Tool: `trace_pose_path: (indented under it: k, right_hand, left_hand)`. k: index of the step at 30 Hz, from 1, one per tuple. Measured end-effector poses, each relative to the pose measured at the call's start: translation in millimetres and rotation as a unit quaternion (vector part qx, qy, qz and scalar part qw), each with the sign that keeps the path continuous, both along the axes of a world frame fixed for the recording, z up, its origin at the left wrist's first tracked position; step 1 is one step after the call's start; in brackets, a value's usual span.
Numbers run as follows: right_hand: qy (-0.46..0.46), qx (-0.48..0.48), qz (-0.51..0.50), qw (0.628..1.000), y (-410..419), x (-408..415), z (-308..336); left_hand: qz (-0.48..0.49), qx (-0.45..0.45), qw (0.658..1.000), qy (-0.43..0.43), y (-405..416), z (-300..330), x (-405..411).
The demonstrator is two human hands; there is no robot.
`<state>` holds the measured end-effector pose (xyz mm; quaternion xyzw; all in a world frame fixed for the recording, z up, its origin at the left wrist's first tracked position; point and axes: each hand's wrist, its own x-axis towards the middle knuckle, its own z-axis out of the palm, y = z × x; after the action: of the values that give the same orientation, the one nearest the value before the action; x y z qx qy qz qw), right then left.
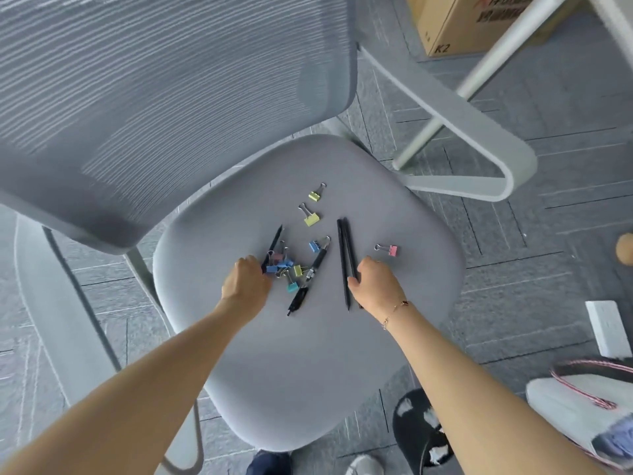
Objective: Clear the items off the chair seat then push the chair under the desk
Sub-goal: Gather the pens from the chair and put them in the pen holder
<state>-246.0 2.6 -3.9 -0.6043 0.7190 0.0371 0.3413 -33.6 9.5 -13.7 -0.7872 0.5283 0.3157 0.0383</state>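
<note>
The chair seat [291, 354] fills the middle of the frame and is not yet cleared: a cluster of binder clips [286, 265] and a thin black pen [274, 246] lie left of centre, a thicker pen [308, 277] beside them, two black pencils [346, 255] to the right, with two yellow clips [312, 219] above and a pink clip [390, 249] at the right. The left hand [245, 281] is set against the cluster, its fingers curled together, though what is pinched cannot be told. The right hand [375, 281] is laid on the pencils, fingers closing over them.

Small clips may be scattered off the seat edge onto the carpet floor [548, 234] if the cluster is swept rather than gathered. One pencil could be rolled away if only its neighbour is gripped. The outlying clips may be overlooked before the chair is pushed toward the desk leg [479, 73] at upper right.
</note>
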Motion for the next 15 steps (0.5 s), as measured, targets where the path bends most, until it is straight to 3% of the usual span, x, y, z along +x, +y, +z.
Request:
trace_pose_path:
  k: [4,8,15]
  right_hand:
    - [-0.042,-0.043,-0.083,0.995,-5,11,-13]
    - [-0.072,-0.046,-0.144,0.986,-3,18,-24]
    - [-0.081,-0.015,-0.101,0.991,-5,14,-10]
  left_hand:
    - [-0.015,0.011,1.0,-0.002,6,10,-1]
    - [-0.091,0.042,0.995,0.009,4,20,-12]
    - [-0.106,0.03,0.993,0.047,-1,21,-36]
